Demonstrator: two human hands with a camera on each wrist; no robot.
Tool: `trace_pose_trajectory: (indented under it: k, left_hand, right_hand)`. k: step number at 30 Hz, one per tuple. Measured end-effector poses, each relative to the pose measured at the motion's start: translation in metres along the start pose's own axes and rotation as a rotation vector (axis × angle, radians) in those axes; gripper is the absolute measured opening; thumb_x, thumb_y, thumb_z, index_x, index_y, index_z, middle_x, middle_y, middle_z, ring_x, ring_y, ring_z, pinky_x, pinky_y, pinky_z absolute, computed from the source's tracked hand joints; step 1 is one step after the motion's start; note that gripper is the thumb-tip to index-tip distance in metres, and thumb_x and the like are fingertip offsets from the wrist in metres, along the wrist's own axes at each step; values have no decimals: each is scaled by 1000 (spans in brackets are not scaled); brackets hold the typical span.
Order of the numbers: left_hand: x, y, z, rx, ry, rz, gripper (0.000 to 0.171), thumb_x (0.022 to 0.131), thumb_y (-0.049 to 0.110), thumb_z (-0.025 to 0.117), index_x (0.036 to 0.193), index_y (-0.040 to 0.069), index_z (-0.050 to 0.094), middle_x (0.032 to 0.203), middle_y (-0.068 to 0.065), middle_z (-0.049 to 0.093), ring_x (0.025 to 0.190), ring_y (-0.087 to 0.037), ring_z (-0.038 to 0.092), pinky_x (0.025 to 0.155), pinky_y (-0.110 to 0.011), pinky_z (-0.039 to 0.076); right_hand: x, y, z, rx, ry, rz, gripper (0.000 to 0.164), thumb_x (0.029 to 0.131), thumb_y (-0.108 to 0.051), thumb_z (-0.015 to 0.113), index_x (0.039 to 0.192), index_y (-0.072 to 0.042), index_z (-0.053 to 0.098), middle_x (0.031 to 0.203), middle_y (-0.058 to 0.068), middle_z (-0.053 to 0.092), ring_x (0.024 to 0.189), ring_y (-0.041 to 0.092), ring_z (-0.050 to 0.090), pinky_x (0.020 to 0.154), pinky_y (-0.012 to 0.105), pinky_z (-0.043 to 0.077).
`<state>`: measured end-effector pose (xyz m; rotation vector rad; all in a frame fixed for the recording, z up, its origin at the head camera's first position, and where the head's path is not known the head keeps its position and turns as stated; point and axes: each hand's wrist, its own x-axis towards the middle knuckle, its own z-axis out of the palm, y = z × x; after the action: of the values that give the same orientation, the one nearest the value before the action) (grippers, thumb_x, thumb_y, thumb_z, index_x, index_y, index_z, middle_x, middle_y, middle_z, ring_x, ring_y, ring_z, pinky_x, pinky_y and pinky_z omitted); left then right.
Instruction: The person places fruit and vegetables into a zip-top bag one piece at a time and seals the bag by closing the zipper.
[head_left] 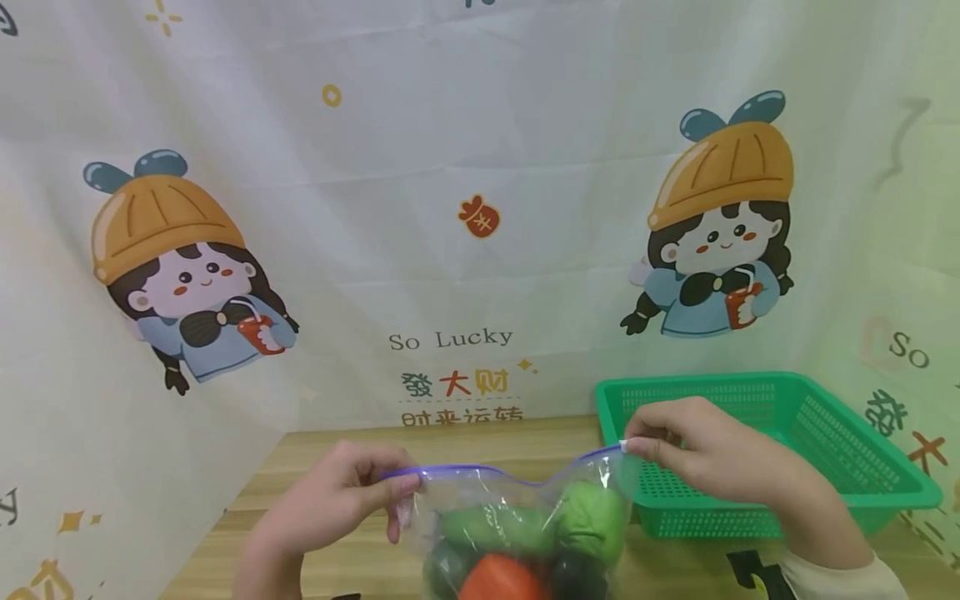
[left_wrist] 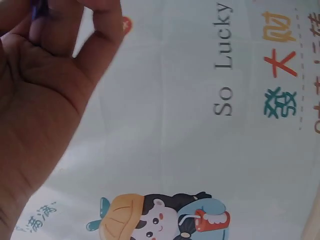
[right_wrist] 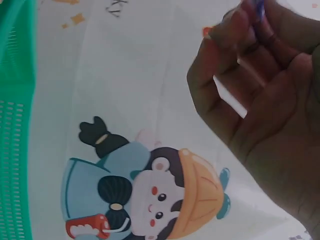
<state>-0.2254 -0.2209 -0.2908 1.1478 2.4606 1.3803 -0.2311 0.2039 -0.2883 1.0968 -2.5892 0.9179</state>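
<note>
A clear zip bag [head_left: 517,497] with a purple-blue top strip hangs between both hands in the head view. My left hand [head_left: 341,492] pinches its upper left corner, and my right hand [head_left: 708,450] pinches the upper right corner. Inside are a long green vegetable [head_left: 495,529], a light green leafy-looking one [head_left: 592,517], an orange-red round one [head_left: 502,579] and dark pieces [head_left: 576,575]; their exact kinds are blurred by the plastic. Each wrist view shows a palm, the left hand [left_wrist: 45,85] and the right hand [right_wrist: 265,95], with a bit of purple strip at the fingertips.
A green plastic basket [head_left: 697,523] with perforated walls stands at the right, partly behind my right hand. The wooden table [head_left: 330,575] runs back to a printed cloth backdrop [head_left: 450,275], which also covers both sides. A black printed shape [head_left: 746,567] lies near my right forearm.
</note>
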Motion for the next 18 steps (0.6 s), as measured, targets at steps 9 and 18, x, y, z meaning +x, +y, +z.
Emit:
trace_pose_trajectory:
  k: [9,18]
  left_hand:
    - [33,-26,19,366,224,-326,17,107,21,64,113,8,74,96,-4,75,82,-19,70,71,-36,60]
    - [50,3,61,551,93,-277,46,106,35,64,145,10,63,153,-13,61,144,-39,56,119,-63,45]
  right_hand:
    - [18,12,25,-261,31,309,16,110,-23,59,118,-18,72,103,-7,74,88,9,64,76,37,58]
    - [16,3,22,-321,7,273,19,107,-31,65,121,-21,73,99,-14,71,86,6,61,71,33,54]
